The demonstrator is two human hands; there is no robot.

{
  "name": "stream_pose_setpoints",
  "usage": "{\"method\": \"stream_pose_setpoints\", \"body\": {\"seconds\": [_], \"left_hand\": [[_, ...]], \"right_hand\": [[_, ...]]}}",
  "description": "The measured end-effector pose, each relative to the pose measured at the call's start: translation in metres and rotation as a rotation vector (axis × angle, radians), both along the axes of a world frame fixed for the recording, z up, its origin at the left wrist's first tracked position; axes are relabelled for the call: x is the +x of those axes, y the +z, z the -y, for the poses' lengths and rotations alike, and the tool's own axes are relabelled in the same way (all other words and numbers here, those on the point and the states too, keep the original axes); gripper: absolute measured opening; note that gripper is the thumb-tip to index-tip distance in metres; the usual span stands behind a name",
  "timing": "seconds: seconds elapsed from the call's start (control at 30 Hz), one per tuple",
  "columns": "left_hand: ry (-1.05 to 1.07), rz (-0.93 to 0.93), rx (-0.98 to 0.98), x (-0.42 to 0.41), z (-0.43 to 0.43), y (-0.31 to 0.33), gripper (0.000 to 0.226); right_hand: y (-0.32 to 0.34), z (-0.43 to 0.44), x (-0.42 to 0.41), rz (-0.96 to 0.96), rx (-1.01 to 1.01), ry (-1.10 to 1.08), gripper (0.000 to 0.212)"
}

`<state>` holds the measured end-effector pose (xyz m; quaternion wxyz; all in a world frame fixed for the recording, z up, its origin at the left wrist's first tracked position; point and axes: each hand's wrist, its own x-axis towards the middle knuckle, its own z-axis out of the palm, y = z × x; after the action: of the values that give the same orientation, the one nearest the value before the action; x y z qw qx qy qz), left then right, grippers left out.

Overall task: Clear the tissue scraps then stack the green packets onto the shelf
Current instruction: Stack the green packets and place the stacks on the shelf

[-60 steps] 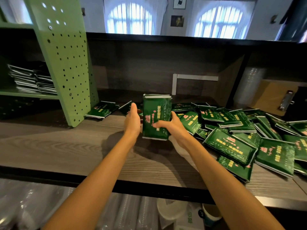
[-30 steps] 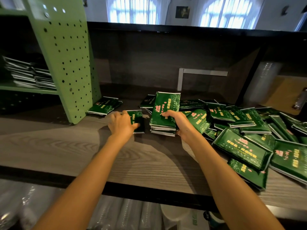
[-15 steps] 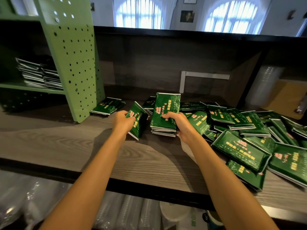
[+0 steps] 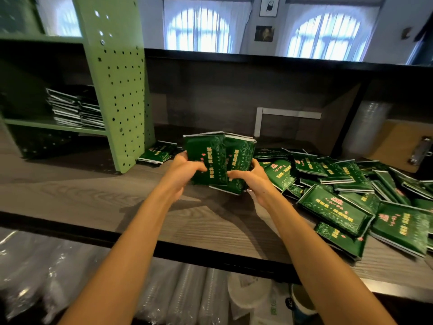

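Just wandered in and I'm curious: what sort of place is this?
Probably a café or shop, staff side: sleeves of plastic cups under the wooden counter, a heap of green packets on it, and a green pegboard shelf holding stacked packets.

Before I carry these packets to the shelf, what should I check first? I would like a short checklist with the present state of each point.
1. The left hand grips its single packet: ok.
2. The right hand grips the bundle: ok.
3. Single packet squared with the bundle: not ok, it overlaps the bundle's left side and the edges are not aligned.
4. Room above the shelf stack on the green shelf: ok, a gap shows above it.
5. Tissue scraps cleared: cannot tell; a pale patch under the right forearm may be one.
6. The counter pile finished: not ok, many packets lie loose.
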<state>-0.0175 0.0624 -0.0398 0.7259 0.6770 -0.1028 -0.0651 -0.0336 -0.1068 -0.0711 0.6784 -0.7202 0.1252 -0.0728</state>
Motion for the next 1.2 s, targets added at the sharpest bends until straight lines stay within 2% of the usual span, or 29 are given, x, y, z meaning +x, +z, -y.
{"method": "stream_pose_setpoints", "body": {"seconds": [0.07, 0.17, 0.27, 0.43, 0.57, 0.7, 0.87, 0.97, 1.07, 1.13, 1.2], "left_hand": [[-0.006, 0.065, 0.08, -0.004, 0.004, -0.001, 0.031], [0.059, 0.135, 0.196, -0.007, 0.011, -0.009, 0.029], [0.08, 0.104, 0.13, -0.012, 0.016, -0.023, 0.035], [-0.059, 0.139, 0.027, -0.026, 0.018, -0.034, 0.061], [-0.125, 0.105, 0.079, -0.029, 0.017, -0.027, 0.048], [-0.239, 0.15, 0.101, -0.024, 0.016, -0.02, 0.086], [-0.264, 0.105, 0.032, -0.023, 0.016, -0.013, 0.099], [-0.296, 0.088, 0.026, -0.02, 0.017, -0.015, 0.095], [-0.299, 0.057, 0.013, -0.017, 0.018, -0.017, 0.077], [-0.303, 0.047, 0.017, -0.017, 0.018, -0.019, 0.068], [-0.322, 0.056, 0.025, -0.017, 0.016, -0.02, 0.073]], "right_hand": [[-0.001, -0.005, -0.007, 0.037, -0.027, 0.042, 0.1], [-0.006, -0.01, -0.016, 0.092, -0.033, 0.067, 0.089], [-0.007, -0.014, -0.026, 0.162, 0.011, 0.088, 0.069], [-0.011, -0.011, -0.039, 0.148, 0.008, 0.198, 0.074], [-0.008, -0.005, -0.05, 0.137, -0.007, 0.258, 0.081], [-0.005, 0.002, -0.054, 0.129, 0.035, 0.276, 0.089], [-0.007, 0.005, -0.056, 0.101, 0.024, 0.341, 0.1], [-0.008, 0.006, -0.056, 0.073, 0.059, 0.374, 0.11], [-0.008, 0.007, -0.058, 0.039, 0.061, 0.401, 0.113], [-0.007, 0.003, -0.057, 0.042, -0.019, 0.348, 0.104], [-0.005, -0.001, -0.055, 0.08, -0.072, 0.281, 0.09]]}}
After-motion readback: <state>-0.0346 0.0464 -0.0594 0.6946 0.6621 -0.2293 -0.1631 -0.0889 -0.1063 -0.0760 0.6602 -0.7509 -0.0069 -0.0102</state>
